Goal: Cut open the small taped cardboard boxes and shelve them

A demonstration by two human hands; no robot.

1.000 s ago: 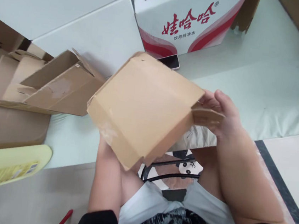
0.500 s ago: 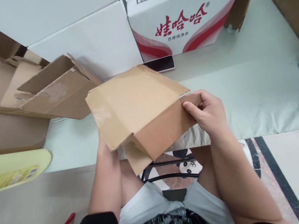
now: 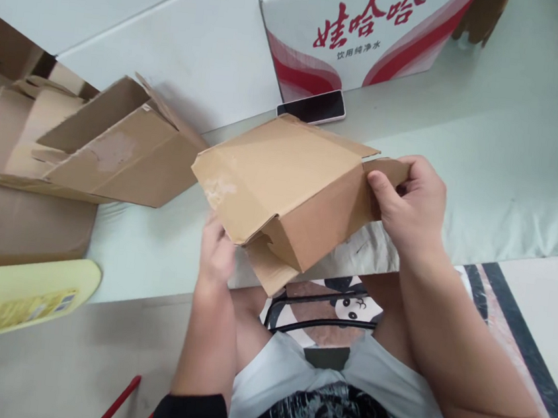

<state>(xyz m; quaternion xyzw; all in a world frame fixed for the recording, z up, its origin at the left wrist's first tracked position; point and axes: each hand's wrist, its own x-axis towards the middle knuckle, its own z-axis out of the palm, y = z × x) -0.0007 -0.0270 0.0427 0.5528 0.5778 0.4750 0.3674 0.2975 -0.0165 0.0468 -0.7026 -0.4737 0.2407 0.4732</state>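
Observation:
A small brown cardboard box is held up tilted in front of me, its end flaps standing loose. My right hand pinches a flap at the box's right end, thumb in front and fingers behind. At the lower left corner, my left hand has its fingers curled at the edge of the large flap; they are slightly blurred and partly hidden behind it. Another flap hangs down open at the box's near left end.
Other opened cardboard boxes stand on the left of the pale green covered surface. A phone lies before a white carton with red print. A yellow container is at lower left. A panda-print stool shows between my knees.
My view has shifted, so most things sit differently in the picture. My left hand now shows more of its fingers by the flap's edge. The right hand keeps its hold.

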